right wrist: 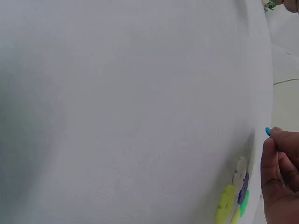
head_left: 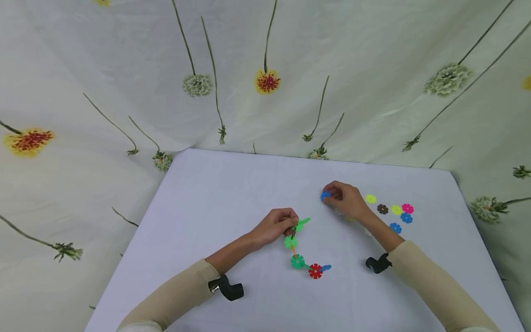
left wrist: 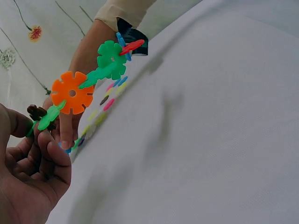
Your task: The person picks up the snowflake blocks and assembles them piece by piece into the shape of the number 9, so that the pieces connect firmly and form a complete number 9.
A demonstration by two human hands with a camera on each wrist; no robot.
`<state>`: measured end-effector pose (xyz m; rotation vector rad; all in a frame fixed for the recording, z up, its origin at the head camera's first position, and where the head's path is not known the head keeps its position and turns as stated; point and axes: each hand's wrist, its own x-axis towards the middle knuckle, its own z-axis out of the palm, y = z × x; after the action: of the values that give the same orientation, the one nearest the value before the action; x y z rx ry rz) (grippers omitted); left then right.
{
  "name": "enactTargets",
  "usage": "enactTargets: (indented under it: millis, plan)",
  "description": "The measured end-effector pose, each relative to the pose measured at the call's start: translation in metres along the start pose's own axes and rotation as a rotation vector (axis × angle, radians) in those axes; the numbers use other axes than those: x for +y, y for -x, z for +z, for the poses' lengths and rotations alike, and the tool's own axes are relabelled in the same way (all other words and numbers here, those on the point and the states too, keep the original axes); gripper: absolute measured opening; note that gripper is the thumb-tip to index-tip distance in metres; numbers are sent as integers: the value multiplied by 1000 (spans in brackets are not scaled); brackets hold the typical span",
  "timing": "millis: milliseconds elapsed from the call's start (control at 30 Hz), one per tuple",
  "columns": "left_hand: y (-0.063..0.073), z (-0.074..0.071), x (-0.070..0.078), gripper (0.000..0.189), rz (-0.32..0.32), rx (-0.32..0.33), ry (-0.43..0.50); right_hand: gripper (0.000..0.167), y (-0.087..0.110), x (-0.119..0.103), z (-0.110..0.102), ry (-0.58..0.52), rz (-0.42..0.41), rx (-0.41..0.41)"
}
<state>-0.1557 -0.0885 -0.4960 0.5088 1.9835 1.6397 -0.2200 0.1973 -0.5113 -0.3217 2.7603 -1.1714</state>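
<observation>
The person sits at a white-covered table [head_left: 199, 193], with both hands over its middle. The left hand [head_left: 275, 227] has its fingers curled in and pinches the far end of a chain of flower-shaped discs [head_left: 297, 261], close to a dark brown disc [left wrist: 35, 112]. From those fingers the chain runs toward the near side and then bends right: green pieces, an orange disc [left wrist: 72, 93], another green one, a red disc [head_left: 315, 271], and a blue end piece [head_left: 327, 267] at the right tip.

Farther off and to the right, the right hand [head_left: 346, 200] pinches a single blue disc [head_left: 325, 196] between thumb and fingertips, well apart from the chain. I cannot tell how its remaining fingers press together.

Just right of that forearm lie loose discs: a yellow one [head_left: 370, 198] farthest, a brown one [head_left: 382, 209], then a second yellow [head_left: 396, 210] beside a pink disc [head_left: 408, 209], with two blue ones [head_left: 395, 228] nearer. A few more are partly hidden under the right hand and wrist.

Beige sleeves [head_left: 174, 290] cover both arms, each with a black mount [head_left: 232, 289] at the cuff. A flower-printed cloth [head_left: 232, 37] hangs behind the table.
</observation>
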Motion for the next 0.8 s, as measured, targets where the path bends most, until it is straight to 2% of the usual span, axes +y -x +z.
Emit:
enactTargets:
  millis: [133, 500, 633, 800]
  plan:
    - [-1, 1, 0, 22, -1, -1, 1, 26, 14, -7, -1, -101, -9, -28]
    - [-6, 2, -2, 21, 0, -2, -9, 33, 48, -22, -7, -455, 72, -169]
    - [-7, 2, -3, 21, 1, -5, -2, 34, 55, -27, -4, -533, 62, -197]
    - [-8, 3, -6, 22, 11, -9, 6, 34, 58, -32, 0, -571, 20, -222]
